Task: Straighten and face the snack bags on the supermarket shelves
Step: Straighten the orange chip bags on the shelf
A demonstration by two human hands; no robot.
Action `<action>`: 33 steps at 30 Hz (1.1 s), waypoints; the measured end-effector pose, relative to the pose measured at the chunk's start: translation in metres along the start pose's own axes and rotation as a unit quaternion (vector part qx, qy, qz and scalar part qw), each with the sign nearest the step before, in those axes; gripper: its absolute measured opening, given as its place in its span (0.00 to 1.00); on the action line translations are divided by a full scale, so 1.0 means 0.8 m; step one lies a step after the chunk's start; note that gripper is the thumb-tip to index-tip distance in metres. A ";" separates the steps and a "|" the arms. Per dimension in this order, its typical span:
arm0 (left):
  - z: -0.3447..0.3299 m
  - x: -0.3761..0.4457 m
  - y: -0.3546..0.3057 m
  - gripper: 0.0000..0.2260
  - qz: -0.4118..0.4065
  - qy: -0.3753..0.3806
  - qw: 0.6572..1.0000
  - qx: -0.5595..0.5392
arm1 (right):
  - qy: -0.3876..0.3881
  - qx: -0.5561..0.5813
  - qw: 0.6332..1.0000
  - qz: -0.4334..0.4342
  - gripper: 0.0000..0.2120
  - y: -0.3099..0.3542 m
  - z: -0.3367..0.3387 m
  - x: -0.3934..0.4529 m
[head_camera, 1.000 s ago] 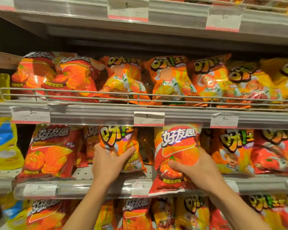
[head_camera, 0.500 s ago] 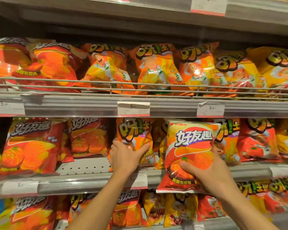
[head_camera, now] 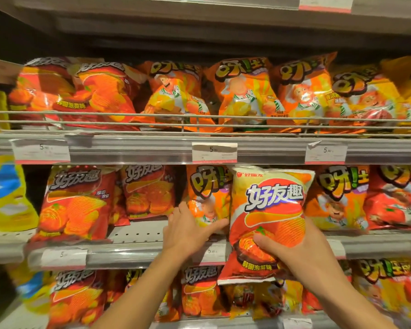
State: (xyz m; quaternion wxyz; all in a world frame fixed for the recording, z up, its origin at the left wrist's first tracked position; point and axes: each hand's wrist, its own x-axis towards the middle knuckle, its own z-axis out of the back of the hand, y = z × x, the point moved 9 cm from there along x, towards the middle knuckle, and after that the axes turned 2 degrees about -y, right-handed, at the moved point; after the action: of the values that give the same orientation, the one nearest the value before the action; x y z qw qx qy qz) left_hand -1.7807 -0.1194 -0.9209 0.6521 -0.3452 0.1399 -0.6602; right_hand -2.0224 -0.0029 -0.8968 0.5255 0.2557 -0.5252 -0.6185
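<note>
My right hand [head_camera: 301, 255] grips a red and cream chip bag [head_camera: 268, 214] by its lower part and holds it upright in front of the middle shelf [head_camera: 140, 254], clear of the row. My left hand [head_camera: 190, 229] is clasped around the lower edge of an orange cartoon bag [head_camera: 207, 193] standing on that shelf just left of the held bag. Two more red chip bags [head_camera: 74, 203] stand further left on the same shelf. Orange and red bags [head_camera: 339, 198] fill its right side.
The upper shelf [head_camera: 128, 148] holds leaning red and orange bags behind a wire rail [head_camera: 152, 121]. Price tags [head_camera: 214, 151] line the shelf edges. Yellow and blue bags [head_camera: 5, 193] sit at far left. A lower shelf carries more bags [head_camera: 199, 290].
My right hand has drawn the red and cream bag out from the shelf and lifted it, so its full top shows. My left hand has stayed on the orange bag.
</note>
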 end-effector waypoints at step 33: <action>0.117 -0.088 0.147 0.19 -0.233 -0.189 0.913 0.276 | 0.020 -0.114 0.992 0.049 0.49 0.065 -0.339 0.046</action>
State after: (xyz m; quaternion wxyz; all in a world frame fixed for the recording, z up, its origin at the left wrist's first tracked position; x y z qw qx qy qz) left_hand -1.6373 -0.0403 -0.9473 0.5632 -0.2922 -0.2582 -0.7285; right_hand -1.7783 -0.1343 -0.9263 0.5913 0.1805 -0.4525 -0.6427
